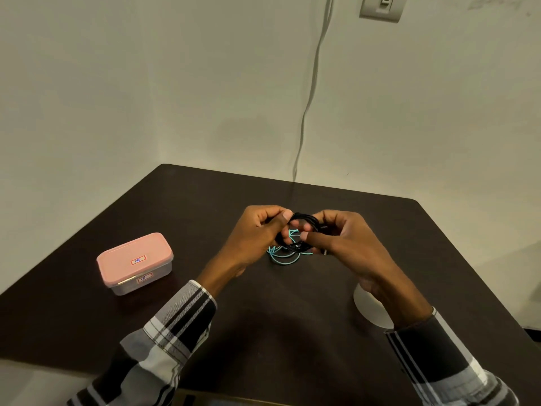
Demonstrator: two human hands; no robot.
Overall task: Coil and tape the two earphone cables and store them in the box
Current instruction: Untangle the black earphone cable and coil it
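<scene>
Black earphone cable [303,230] — coiled, pinched by both hands, left [259,230] and right [341,238] — above teal cable [282,257].

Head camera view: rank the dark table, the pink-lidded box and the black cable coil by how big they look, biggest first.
1. dark table
2. pink-lidded box
3. black cable coil, partly hidden by both hands, yet clearly smallest

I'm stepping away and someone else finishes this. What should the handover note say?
Left hand and right hand both grip the black cable, coiled, above the table.
Teal cable lies loose on the table under the hands.
Box sits to the left, pink lid on.
White roll, possibly tape, lies under the right wrist.
Left: tape black coil, coil and tape teal, box both.
</scene>
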